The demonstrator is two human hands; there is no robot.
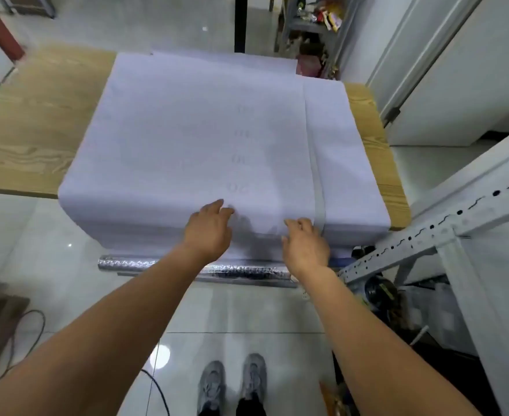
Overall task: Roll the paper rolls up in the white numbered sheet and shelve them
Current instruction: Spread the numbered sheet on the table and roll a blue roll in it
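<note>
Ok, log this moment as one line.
left hand open, flat on white numbered sheet | right hand open at sheet's near edge | silver roll below table edge | rolling not begun

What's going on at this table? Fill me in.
A person stands at a wooden table covered by the white numbered sheet. The left hand and right hand rest open on the sheet's near edge, where it hangs over the table. A shiny silver roll lies just below that edge. Rolling hasn't visibly started.

sheet (187, 139): we see white, faint grey numbers | table (37, 121): light wood grain | roll (241, 270) under our hands: shiny silver, embossed | shoes (232, 382): grey
</note>
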